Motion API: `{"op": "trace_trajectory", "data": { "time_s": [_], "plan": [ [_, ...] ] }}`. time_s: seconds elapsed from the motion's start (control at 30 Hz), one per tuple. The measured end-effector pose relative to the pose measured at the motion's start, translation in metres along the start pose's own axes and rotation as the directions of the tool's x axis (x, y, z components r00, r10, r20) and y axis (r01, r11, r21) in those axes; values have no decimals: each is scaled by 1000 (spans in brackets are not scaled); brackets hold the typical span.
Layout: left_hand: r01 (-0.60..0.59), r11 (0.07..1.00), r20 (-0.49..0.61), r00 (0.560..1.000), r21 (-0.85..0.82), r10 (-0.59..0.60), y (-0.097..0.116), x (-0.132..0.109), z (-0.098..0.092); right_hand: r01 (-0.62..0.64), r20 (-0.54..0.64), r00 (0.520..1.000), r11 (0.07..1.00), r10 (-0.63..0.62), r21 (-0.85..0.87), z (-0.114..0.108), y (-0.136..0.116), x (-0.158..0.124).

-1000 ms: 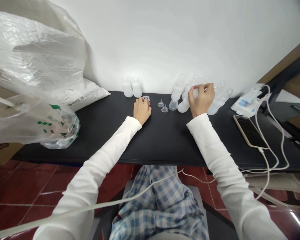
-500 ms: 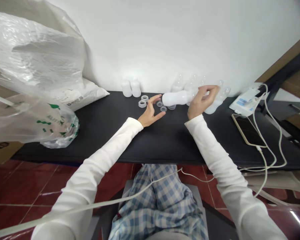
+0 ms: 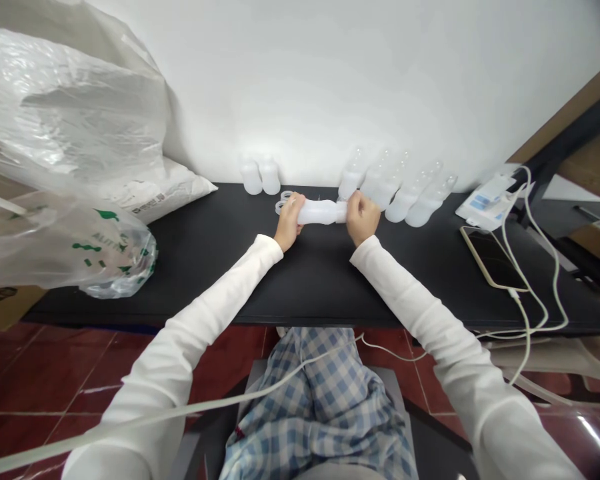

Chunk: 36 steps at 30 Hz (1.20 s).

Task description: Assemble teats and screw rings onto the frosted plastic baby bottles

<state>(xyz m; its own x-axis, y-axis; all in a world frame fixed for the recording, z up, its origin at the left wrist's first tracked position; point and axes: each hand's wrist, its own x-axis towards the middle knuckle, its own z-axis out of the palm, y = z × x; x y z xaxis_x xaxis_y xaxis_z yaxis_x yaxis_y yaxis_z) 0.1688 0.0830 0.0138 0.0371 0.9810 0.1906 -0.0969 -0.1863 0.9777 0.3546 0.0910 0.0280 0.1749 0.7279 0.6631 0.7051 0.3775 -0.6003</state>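
A translucent white baby bottle (image 3: 320,212) lies level above the black table, held between both hands. My left hand (image 3: 289,223) is wrapped round its base end. Closed round the cap end is my right hand (image 3: 363,217), which hides most of the top. Just behind my left hand, a couple of clear rings (image 3: 281,204) lie partly hidden. Several capped baby bottles (image 3: 424,200) stand against the wall beyond my right hand. Two bottles without clear tops (image 3: 261,176) stand at the back left.
On the left, a white plastic sack (image 3: 75,100) and a clear bag with green print (image 3: 105,250) overhang the black table (image 3: 205,267). At the right lie a phone (image 3: 495,259) on a white cable (image 3: 555,260) and a white-and-blue packet (image 3: 485,200). Another cable crosses my lap.
My left hand has closed round the bottle's base. My right hand has moved left and down with the bottle, and now grips its cap end in a fist.
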Motion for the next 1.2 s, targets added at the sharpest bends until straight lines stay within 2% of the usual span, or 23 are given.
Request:
{"op": "trace_trajectory", "data": {
  "time_s": [0.03,0.1,0.13,0.17,0.2,0.3,0.4,0.47,0.53,0.6,0.67,0.73,0.77,0.8,0.87,0.97,1.03,1.1,1.2],
  "plan": [
    [174,984,63,983,-49,-171,3,1,-1,94,10,996,995,-94,-37,-2,3,2],
    [448,892,196,882,-62,-429,11,4,-4,319,101,945,946,-312,-60,-6,9,7],
    [520,852,232,838,-66,-494,14,6,-7,416,156,901,909,-406,-35,-7,11,9],
    [556,827,244,816,-81,-524,17,8,-10,474,190,864,881,-467,8,-8,12,11],
    [567,816,238,812,-108,-533,19,10,-14,496,198,845,866,-497,60,-7,12,12],
    [523,833,174,851,-181,-496,20,12,-19,444,171,854,860,-491,250,-3,5,10],
    [419,886,79,908,-197,-412,17,10,-17,357,173,864,818,-472,452,2,-2,6],
    [364,912,45,931,-191,-363,13,7,-14,287,157,897,814,-414,506,2,-3,6],
    [331,926,35,943,-180,-331,11,6,-11,240,135,935,865,-328,441,-1,-2,7],
    [281,945,16,959,-167,-282,10,5,-10,207,164,951,932,-263,297,-5,0,9],
    [206,968,-27,977,-144,-212,11,5,-10,148,261,946,972,-193,183,-9,3,11],
    [132,985,-77,987,-114,-141,14,5,-9,81,342,930,983,-134,163,-11,6,12],
    [104,989,-104,988,-102,-114,16,5,-9,74,347,928,980,-135,182,-12,7,13],
    [85,992,-128,987,-96,-97,17,5,-10,100,328,930,973,-166,210,-12,8,14],
    [90,991,-159,982,-101,-106,20,8,-13,239,275,914,943,-300,233,-11,10,16],
    [173,978,-195,961,-120,-194,22,16,-26,484,269,823,865,-500,129,-10,15,18],
    [192,972,-282,933,-134,-223,24,23,-41,576,283,779,817,-560,30,-10,21,20],
    [162,974,-402,890,-161,-214,26,30,-58,590,245,791,805,-561,-63,-10,29,21],
    [-7,971,-534,836,-237,-125,28,38,-77,538,131,842,828,-523,-156,-9,36,21]
  ]
}}
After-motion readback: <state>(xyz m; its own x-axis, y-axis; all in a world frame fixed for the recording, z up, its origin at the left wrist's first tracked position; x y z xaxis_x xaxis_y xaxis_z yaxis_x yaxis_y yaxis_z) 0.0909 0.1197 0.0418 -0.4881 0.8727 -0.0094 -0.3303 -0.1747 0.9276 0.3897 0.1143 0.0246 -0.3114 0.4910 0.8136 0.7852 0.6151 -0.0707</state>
